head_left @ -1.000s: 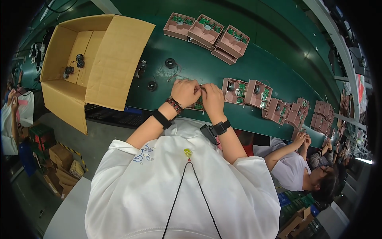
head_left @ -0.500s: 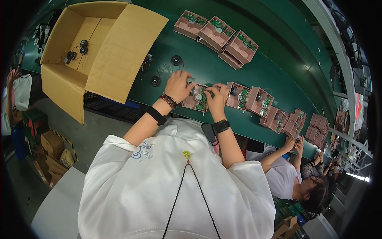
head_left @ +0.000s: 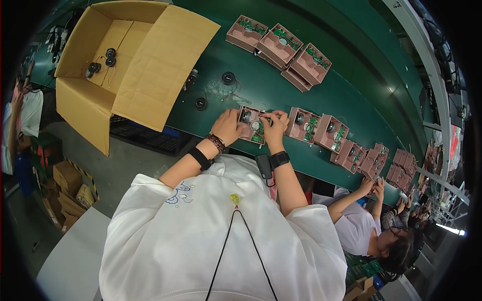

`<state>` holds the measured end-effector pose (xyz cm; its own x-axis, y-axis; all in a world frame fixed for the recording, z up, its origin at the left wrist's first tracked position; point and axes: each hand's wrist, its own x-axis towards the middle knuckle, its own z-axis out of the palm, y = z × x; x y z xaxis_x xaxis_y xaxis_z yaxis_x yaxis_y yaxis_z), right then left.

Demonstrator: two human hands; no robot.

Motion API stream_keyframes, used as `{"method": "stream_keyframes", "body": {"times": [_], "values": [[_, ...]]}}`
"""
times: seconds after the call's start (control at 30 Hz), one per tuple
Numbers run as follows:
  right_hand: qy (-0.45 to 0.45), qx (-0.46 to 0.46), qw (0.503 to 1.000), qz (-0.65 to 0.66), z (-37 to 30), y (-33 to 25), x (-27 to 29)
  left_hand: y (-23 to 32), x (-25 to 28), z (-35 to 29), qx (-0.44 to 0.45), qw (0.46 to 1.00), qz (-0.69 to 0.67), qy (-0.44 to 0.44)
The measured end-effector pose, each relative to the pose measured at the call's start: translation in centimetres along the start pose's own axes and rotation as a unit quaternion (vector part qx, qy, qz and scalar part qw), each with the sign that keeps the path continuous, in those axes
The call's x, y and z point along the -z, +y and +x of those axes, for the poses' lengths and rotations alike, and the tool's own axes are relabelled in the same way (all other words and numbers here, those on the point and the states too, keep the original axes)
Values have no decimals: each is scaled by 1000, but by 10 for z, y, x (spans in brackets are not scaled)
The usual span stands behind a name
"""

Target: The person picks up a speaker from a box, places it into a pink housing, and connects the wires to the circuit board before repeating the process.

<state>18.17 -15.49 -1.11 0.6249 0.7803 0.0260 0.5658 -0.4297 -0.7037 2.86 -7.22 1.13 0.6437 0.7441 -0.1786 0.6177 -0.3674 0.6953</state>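
Observation:
In front of me on the green bench lies an open pink plastic housing (head_left: 246, 136). A round black speaker (head_left: 245, 116) sits in its left part, and a green circuit board (head_left: 258, 136) in its right part. My left hand (head_left: 227, 127) grips the housing's left side, its fingers bent along the wall. Over the right side of the same housing, my right hand (head_left: 275, 124) has thumb and fingers pinched together near the far right corner. What they pinch is too small to make out.
Loose wired speakers (head_left: 228, 78) lie beyond my left hand, beside an open cardboard box (head_left: 165, 60) with more speakers. Several pink housings with boards (head_left: 281, 45) stand at the far side. A row of housings (head_left: 303, 125) runs rightward to a co-worker (head_left: 359, 226).
My left hand has drawn back from above the speaker to the housing's left wall, uncovering the speaker. My right fingers stay at the right side, now pinched closer together. The view has shifted slightly.

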Motion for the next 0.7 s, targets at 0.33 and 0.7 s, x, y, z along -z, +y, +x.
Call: {"method": "stream_keyframes", "body": {"times": [0.33, 0.7], "values": [[9, 37, 999, 10, 2, 0, 1, 15, 9, 2, -17, 998, -23, 63], [0, 231, 963, -139, 9, -6, 13, 27, 10, 21, -140, 986, -10, 91]]}}
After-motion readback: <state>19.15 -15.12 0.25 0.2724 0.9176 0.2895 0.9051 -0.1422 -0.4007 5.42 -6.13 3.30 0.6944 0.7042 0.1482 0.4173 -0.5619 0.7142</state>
